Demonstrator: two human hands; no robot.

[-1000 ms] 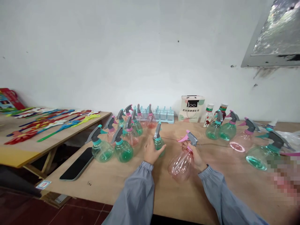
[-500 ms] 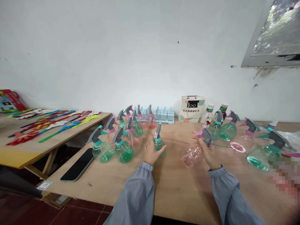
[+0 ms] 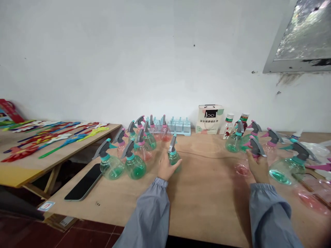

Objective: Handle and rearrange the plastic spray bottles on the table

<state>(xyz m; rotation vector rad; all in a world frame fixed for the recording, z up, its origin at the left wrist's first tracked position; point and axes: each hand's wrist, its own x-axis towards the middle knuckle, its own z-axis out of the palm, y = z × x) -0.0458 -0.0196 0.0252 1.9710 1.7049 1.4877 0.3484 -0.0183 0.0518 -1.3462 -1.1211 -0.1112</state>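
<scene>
My left hand [image 3: 167, 166] is at a green spray bottle [image 3: 174, 157] standing mid-table, its fingers against the bottle's left side and its thumb pointing right in front. The bottle has a grey head and a turquoise collar. Over on the right, my right hand [image 3: 258, 168] grips a pink spray bottle [image 3: 243, 168] near its grey and pink head; the palm hides part of the bottle. Around that hand stand other spray bottles, including a green one [image 3: 233, 144] behind and a larger green one [image 3: 286, 168] to the right.
Several pink and green spray bottles [image 3: 136, 167] cluster at left, beside a phone [image 3: 84, 182]. Ice-pop moulds [image 3: 182, 126], a paper bag [image 3: 209, 120] and two labelled bottles [image 3: 228, 125] line the wall. Colourful flower-shaped strips [image 3: 59, 137] cover the left table.
My right hand has carried the pink spray bottle rightward, in among the other bottles there. My left hand stays at the green spray bottle. The view has shifted slightly.
</scene>
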